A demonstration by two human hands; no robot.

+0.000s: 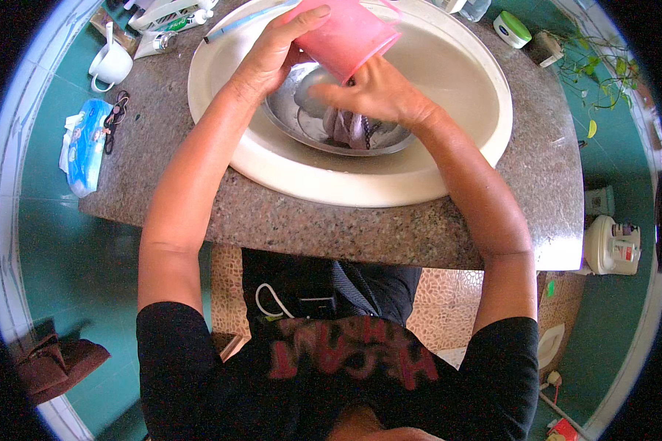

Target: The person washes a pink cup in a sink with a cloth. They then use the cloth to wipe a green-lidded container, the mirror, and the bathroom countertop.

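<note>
Risk, spill: pink plastic cup (348,34) tilted mouth-down over steel basin (331,117); tilted too fast, likely to send water over the basin rim into the sink, or past it onto the counter. Risk, lost grip: left hand (272,55) wrapped around the cup wall, fingers curled closed on it; wet plastic, liable to slip and drop onto the basin. Risk, snagging: right hand (379,92) resting on greyish cloth (349,126) inside the basin, fingers spread open and pressing, not clenched; a sudden pull likely to tip the shallow basin.

Room: tiled in green, floor visible below and beside the counter. Speckled granite counter (493,213) carrying round cream sink (449,154), basin seated within. White appliance (612,246) low at right. Brown sandals (55,367) at lower left. Blue-and-white packet (87,143) on counter left edge. White mug (112,62) at far left. Green-lidded jar (513,28) at far right.
</note>
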